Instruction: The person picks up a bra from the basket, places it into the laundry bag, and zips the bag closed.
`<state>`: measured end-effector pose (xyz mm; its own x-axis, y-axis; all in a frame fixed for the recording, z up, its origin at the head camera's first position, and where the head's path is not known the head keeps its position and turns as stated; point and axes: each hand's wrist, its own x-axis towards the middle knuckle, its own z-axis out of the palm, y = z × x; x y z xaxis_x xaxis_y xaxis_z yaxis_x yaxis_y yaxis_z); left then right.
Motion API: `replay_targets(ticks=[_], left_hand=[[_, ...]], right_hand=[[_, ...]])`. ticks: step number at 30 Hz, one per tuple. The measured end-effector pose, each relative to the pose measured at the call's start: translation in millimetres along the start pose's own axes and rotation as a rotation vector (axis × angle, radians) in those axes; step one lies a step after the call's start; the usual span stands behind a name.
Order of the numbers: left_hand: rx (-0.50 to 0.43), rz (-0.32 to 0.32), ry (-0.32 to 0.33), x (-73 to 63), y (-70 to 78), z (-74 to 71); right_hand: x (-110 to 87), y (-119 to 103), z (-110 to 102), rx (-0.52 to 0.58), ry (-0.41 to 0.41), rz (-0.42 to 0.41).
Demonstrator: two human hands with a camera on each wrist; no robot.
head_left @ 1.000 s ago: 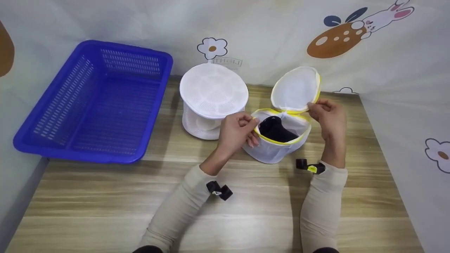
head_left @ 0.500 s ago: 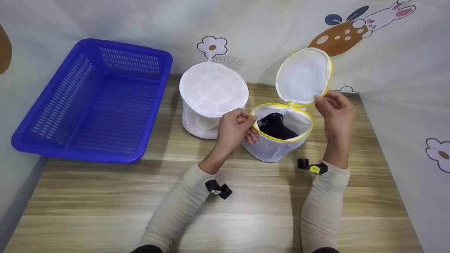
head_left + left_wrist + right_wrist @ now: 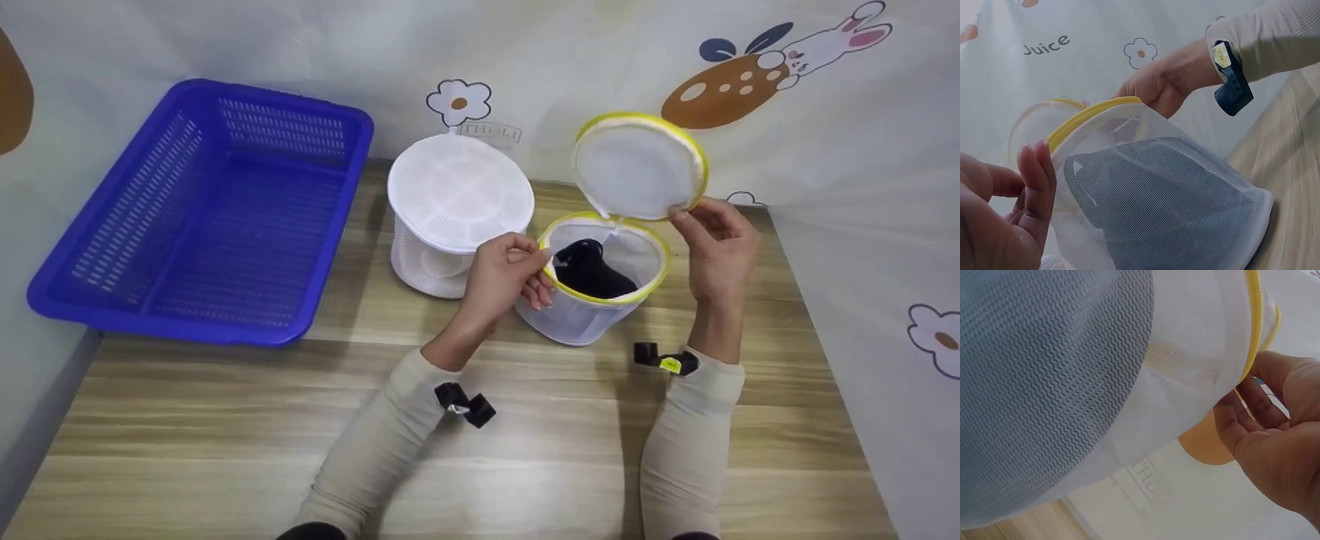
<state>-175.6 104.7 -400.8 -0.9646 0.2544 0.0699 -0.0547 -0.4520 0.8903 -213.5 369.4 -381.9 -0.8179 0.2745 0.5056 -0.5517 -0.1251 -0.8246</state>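
A round white mesh laundry bag [image 3: 574,322] with yellow zipper trim stands on the table, its mouth uncovered. My left hand [image 3: 501,279] pinches the left side of its rim between thumb and fingers. My right hand [image 3: 721,251] pinches the lower right edge of the lid [image 3: 637,171], which is raised and tilted behind the mouth. Inside lies a black item [image 3: 596,274] with a small loop on top; its dark bulk [image 3: 1151,197] shows through the mesh in the left wrist view. Its kind is not clear.
To the left of the laundry bag stands another white mesh bag [image 3: 461,195], its round top covered. A large blue plastic basket [image 3: 319,262] sits at the far left. A printed cloth wall [image 3: 555,90] rises behind the wooden table [image 3: 540,450].
The right hand has moved slightly up and right with the lid, which has lifted and turned to face forward. The bag's mouth has become rounder. My left hand keeps its hold on the rim.
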Motion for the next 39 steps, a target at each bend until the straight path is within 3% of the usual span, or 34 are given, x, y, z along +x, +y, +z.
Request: replay_targets(ticks=[8,17,23,29,39], left_hand=[[-0.009,0.000,0.023,3.0,0.8,-3.9],[-0.020,-0.029,0.035,3.4,0.9,-6.7],[-0.028,-0.037,0.047,4.1,0.5,-7.4],[-0.030,-0.060,0.067,5.4,0.6,-5.8],[0.019,-0.052,0.075,3.4,-0.2,-3.4]], right_hand=[[-2.9,-0.4,-4.1,-0.113,-0.063,-0.044],[-4.0,-0.5,-4.8,-0.038,-0.121,-0.074],[-4.1,-0.3,-4.6,-0.030,-0.104,-0.067],[-4.5,-0.6,-8.7,0.044,-0.242,-0.104],[-6.9,-10.0,-18.3,-0.051,-0.406,-0.068]])
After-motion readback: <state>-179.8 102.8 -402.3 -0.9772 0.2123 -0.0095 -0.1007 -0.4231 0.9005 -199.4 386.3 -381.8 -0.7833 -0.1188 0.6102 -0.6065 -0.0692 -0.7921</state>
